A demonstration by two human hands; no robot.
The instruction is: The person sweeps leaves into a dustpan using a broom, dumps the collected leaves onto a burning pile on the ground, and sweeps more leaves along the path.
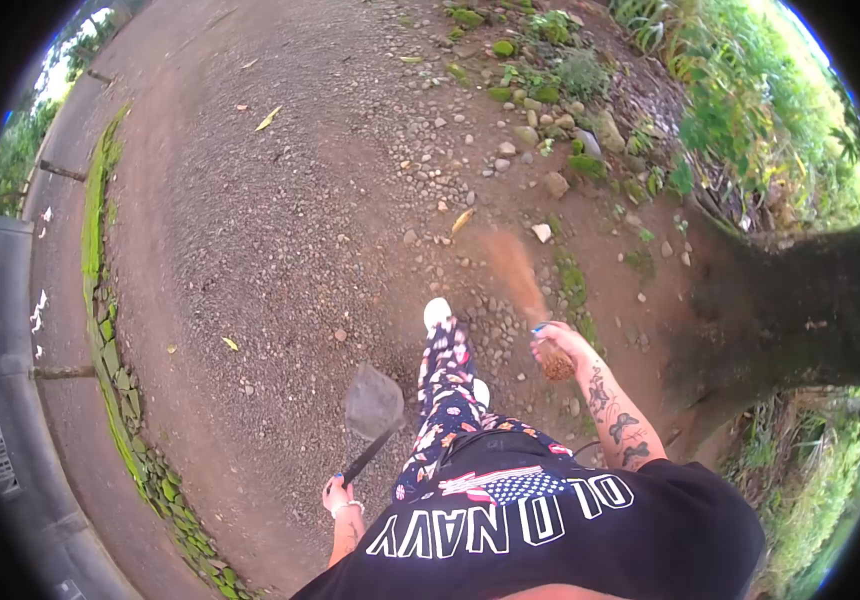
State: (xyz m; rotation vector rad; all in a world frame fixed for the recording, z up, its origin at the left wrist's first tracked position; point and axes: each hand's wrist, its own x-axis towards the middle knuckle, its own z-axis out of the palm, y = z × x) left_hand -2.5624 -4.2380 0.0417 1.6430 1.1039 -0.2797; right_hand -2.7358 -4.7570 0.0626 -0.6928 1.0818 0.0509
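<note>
My left hand [338, 494] is closed around the black handle of a grey dustpan [374, 402], whose pan hangs low beside my left leg. In my right hand [562, 342] is a short brown hand broom [520, 275]. Its far end is smeared by motion and points forward over the dirt, while a thick brown butt end sticks out behind my fist. Blue nails show on both hands. Between them are my patterned trousers [440, 400] and a white shoe [437, 313], one foot ahead of the other.
Gravel ground [280, 230] spreads ahead, with a few yellow leaves. Loose rocks [556, 184] and plants [730, 110] border the right, where a thick tree trunk [790, 310] stands. At left, a mossy stone edge [110, 350] runs along a lane beside a grey building [0, 330].
</note>
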